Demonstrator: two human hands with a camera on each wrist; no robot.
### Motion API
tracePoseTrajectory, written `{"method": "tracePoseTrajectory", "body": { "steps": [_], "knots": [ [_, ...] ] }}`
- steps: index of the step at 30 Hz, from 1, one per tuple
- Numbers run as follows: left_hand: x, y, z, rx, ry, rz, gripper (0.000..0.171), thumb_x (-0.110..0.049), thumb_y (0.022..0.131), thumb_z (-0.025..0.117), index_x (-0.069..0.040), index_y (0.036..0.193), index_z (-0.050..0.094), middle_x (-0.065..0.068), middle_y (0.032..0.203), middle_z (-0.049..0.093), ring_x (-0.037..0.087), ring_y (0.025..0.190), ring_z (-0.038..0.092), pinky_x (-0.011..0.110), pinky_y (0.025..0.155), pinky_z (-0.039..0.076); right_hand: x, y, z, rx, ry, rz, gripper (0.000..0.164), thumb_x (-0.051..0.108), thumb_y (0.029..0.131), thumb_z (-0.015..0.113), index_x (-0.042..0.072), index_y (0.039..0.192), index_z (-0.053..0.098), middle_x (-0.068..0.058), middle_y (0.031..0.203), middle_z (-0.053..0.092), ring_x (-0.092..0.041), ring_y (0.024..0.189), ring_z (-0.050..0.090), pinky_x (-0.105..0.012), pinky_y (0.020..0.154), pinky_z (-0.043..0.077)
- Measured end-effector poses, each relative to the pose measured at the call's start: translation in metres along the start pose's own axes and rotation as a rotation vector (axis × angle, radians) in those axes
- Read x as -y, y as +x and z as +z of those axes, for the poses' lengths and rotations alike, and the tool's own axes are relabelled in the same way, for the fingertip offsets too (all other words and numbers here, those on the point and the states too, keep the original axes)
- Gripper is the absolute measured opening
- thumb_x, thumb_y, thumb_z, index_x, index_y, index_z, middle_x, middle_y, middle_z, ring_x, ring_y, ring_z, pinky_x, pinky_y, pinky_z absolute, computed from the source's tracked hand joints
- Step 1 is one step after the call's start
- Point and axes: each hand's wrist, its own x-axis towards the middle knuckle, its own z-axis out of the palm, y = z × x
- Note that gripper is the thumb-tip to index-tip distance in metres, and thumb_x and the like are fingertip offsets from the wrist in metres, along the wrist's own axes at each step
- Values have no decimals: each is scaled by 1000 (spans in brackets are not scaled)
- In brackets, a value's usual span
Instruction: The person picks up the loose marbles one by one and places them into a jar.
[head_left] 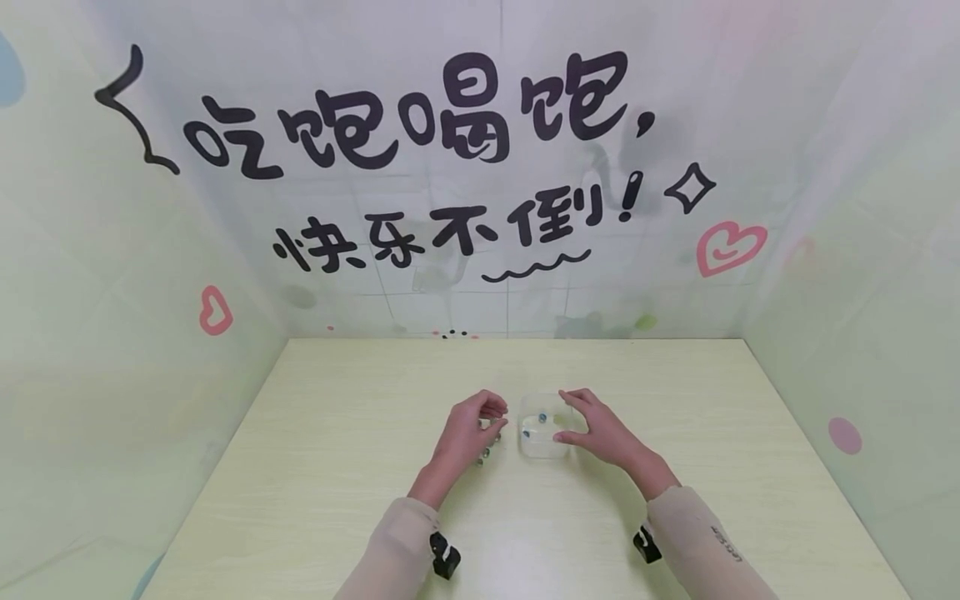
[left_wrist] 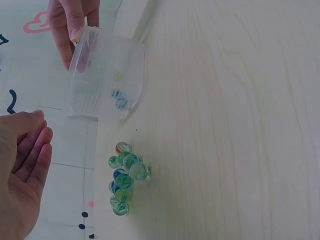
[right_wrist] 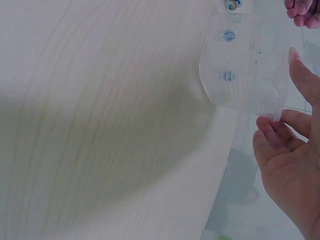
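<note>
Nearest the head camera, two pale sleeves (head_left: 390,546) are reaching in, with black clips (head_left: 445,556) sitting by the cuffs. The left hand (head_left: 468,429) is hovering above loose marbles (head_left: 486,452) on the table (head_left: 277,492), its fingers curving loosely, the thumb held apart. Just to its right, the box (head_left: 542,451) is standing upright, holding two blue marbles (head_left: 542,417). From the right, the right hand (head_left: 603,429) is gripping it, thumb near, fingers far. Beyond, the wall (head_left: 450,29) is bearing dark lettering.

In the left wrist view, the left fingers are lying side by side, the thumb tip beside the forefinger. The loose marbles are clustering left of the box, apart from it.

In the right wrist view, thumb and fingers are spreading along the box's rim, pinching it.
</note>
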Motion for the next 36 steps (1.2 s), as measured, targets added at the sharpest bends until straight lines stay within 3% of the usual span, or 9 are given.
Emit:
{"method": "tracePoseTrajectory", "body": {
  "steps": [22, 31, 36],
  "knots": [
    [14, 2, -19, -57, -44, -43, 15, -6, 91, 70, -9, 105, 65, 6, 102, 72, 19, 95, 68, 40, 91, 60, 0, 0, 0, 3, 6, 5, 77, 30, 90, 73, -5, 149, 38, -24, 141, 46, -43, 131, 49, -57, 108, 45],
    [25, -2, -21, -77, -43, -71, 15, -6, 91, 70, -8, 105, 66, 4, 101, 72, 16, 94, 68, 28, 86, 60, 1, -1, -1, 8, 6, 12, 76, 28, 91, 73, -6, 149, 37, -25, 142, 45, -44, 131, 48, -59, 109, 44],
    [31, -5, -23, -85, -67, -87, 16, -6, 90, 71, -8, 105, 66, 5, 101, 72, 17, 95, 68, 28, 86, 60, 1, 0, -1, 8, 7, 10, 76, 28, 91, 73, -5, 149, 37, -25, 141, 46, -44, 131, 49, -59, 109, 44]
  ]
}}
